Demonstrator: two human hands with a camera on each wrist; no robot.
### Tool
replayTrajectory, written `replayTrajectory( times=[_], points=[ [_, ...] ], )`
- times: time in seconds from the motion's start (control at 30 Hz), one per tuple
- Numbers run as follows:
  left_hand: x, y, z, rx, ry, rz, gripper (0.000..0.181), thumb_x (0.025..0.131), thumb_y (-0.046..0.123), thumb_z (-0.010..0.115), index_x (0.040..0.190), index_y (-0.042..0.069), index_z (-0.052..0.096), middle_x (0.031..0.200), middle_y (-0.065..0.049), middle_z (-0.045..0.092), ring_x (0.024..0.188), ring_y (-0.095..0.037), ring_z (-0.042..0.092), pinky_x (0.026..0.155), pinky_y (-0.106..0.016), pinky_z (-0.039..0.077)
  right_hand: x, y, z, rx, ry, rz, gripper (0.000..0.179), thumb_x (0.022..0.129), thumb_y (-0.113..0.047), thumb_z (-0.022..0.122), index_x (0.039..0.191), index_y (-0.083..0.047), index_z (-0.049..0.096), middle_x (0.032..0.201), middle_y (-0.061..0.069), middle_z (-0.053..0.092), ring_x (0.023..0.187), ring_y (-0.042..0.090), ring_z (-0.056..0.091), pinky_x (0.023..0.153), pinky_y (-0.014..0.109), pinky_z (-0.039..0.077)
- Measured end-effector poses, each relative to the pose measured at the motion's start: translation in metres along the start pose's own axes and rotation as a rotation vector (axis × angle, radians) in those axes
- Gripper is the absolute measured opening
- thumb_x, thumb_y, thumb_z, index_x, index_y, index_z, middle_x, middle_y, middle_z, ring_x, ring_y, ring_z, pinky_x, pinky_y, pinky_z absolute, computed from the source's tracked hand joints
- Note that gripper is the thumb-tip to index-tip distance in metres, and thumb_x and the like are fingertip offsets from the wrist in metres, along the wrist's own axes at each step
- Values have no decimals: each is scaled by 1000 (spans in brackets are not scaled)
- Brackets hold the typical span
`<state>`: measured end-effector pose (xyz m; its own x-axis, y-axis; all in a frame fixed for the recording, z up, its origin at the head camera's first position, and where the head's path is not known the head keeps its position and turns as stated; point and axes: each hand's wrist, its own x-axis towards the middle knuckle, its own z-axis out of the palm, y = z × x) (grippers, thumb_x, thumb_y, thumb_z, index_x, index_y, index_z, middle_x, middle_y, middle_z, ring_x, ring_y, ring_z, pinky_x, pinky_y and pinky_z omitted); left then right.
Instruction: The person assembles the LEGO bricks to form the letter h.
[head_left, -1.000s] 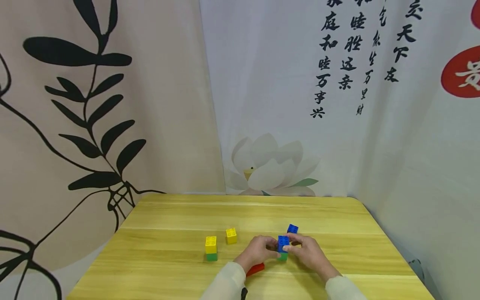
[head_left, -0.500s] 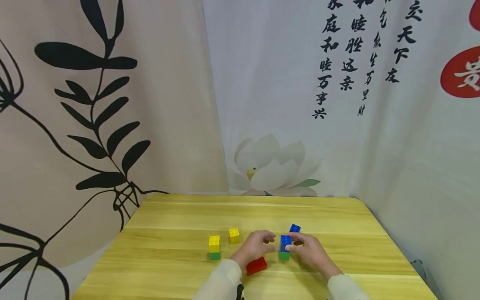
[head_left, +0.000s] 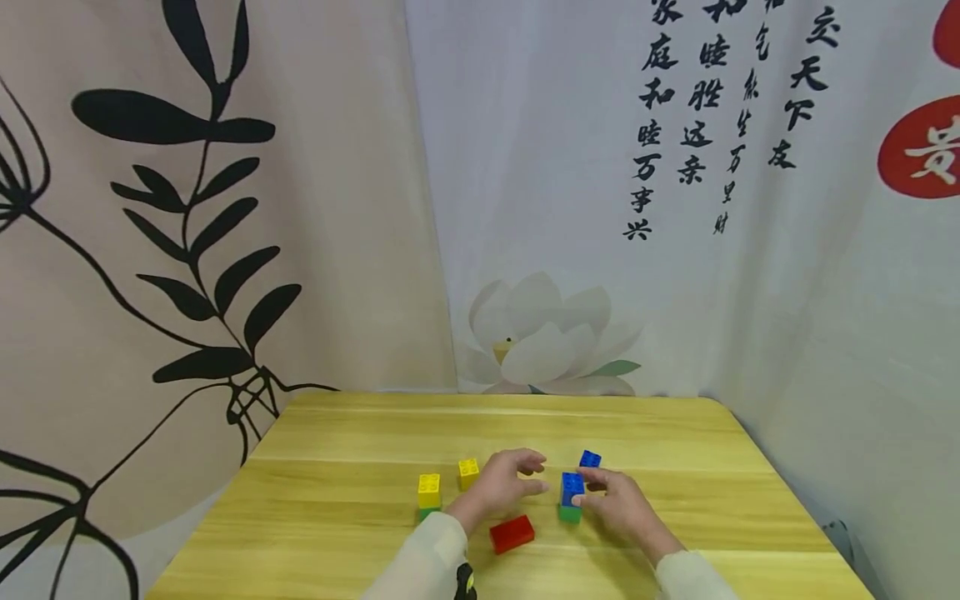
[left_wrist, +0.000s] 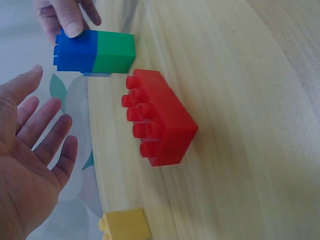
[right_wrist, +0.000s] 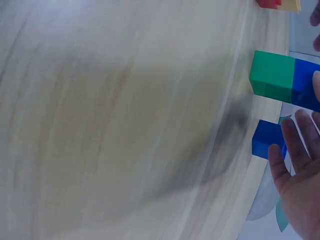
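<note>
A blue brick sits on a green brick, forming a small upright stack on the table. My right hand pinches the blue brick from the right, its thumb on the front. In the left wrist view, the blue brick joins the green brick flush. My left hand hovers left of the stack, fingers spread and holding nothing. Below it lies a longer red brick, studs showing in the left wrist view. A second blue brick stands just behind the stack.
At the left, a yellow brick sits on a green brick partly covered by my left sleeve. A single yellow brick stands behind my left forearm. The wooden table ends at a printed curtain.
My left hand has let go of the stack and drawn away to the left, uncovering the red brick. The right hand keeps its hold on the blue brick.
</note>
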<state>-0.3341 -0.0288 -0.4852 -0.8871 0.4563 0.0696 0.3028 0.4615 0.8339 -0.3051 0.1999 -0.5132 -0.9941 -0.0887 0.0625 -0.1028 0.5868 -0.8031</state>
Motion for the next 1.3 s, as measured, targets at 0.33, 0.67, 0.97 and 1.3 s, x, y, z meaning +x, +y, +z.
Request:
replayTrajectory(
  times=[0.33, 0.67, 0.97, 1.3],
  points=[
    [-1, 7, -9, 0, 1, -13, 38, 90, 20, 75, 127, 14, 66, 117, -4, 68, 113, -26, 59, 93, -42, 52, -2, -6, -7, -19, 36, 32, 57, 87, -27, 78, 136, -5, 59, 130, 15, 62, 121, 39, 55, 101, 58, 42],
    [-4, 9, -31, 8, 38, 15, 39, 92, 22, 73, 129, 13, 64, 120, -5, 67, 115, -26, 58, 95, -46, 50, -3, -22, -13, 3, 89, -8, 55, 89, -28, 76, 137, -7, 59, 134, 15, 60, 125, 35, 54, 102, 53, 43],
    [-14, 2, -59, 12, 68, 45, 41, 94, 22, 70, 132, 11, 61, 125, -10, 64, 118, -32, 56, 95, -47, 49, -3, -39, -12, 49, 104, -41, 53, 90, -28, 75, 137, -10, 60, 139, 15, 56, 126, 39, 52, 97, 49, 49],
    [-25, -4, -85, -13, 111, -8, 45, 95, 28, 69, 135, 11, 59, 130, -10, 62, 122, -34, 54, 96, -46, 50, -10, -58, 11, 126, 50, -81, 52, 89, -29, 77, 134, -11, 62, 134, 12, 60, 120, 37, 56, 93, 46, 51]
  ],
)
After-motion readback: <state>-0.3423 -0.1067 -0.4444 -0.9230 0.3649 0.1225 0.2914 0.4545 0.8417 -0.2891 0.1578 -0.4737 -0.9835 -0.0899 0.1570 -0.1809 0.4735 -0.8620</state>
